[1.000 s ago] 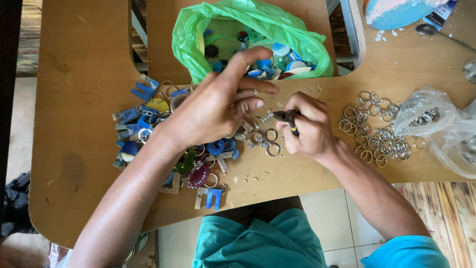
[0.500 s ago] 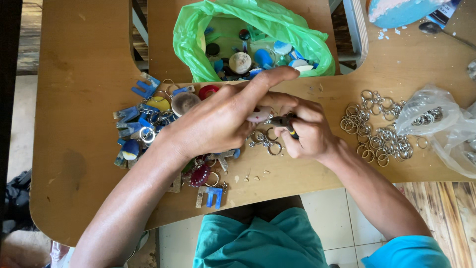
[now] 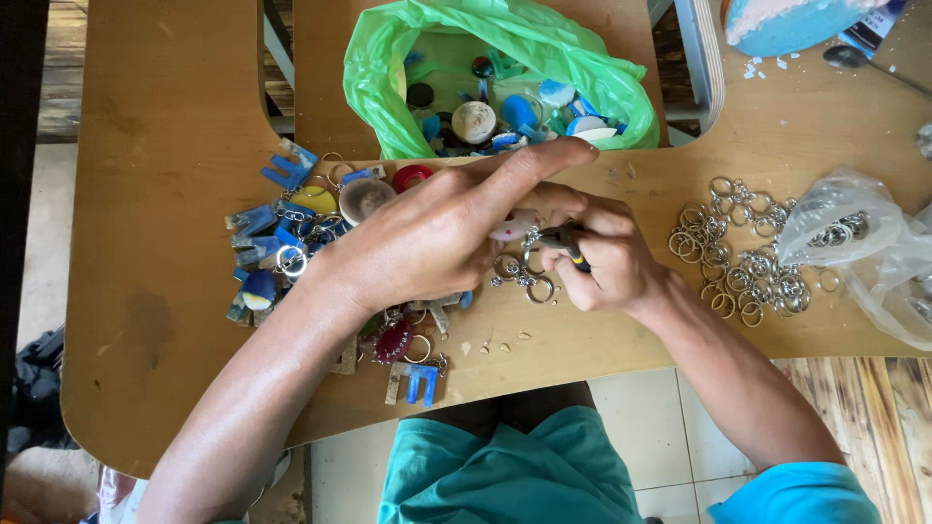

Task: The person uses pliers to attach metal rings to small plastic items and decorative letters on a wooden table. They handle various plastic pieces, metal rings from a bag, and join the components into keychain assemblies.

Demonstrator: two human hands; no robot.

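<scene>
My left hand (image 3: 437,233) hovers over the table's middle, its fingers pinching a small pale pink charm (image 3: 512,227). My right hand (image 3: 607,254) grips small pliers (image 3: 563,243) with dark and yellow handles, the tips meeting the charm's metal ring. A few loose key rings (image 3: 529,278) lie just below the two hands. Under and left of my left hand lies a heap of finished colourful keychains (image 3: 291,243).
An open green plastic bag (image 3: 485,68) of colourful charms sits at the back. Several loose metal key rings (image 3: 743,257) lie right of my hands, beside a clear plastic bag (image 3: 864,252). The wooden table (image 3: 165,146) has a notched front edge near my lap.
My left hand came back from the green bag holding a pale charm and brought it against the pliers in my right hand. My right hand has barely moved.
</scene>
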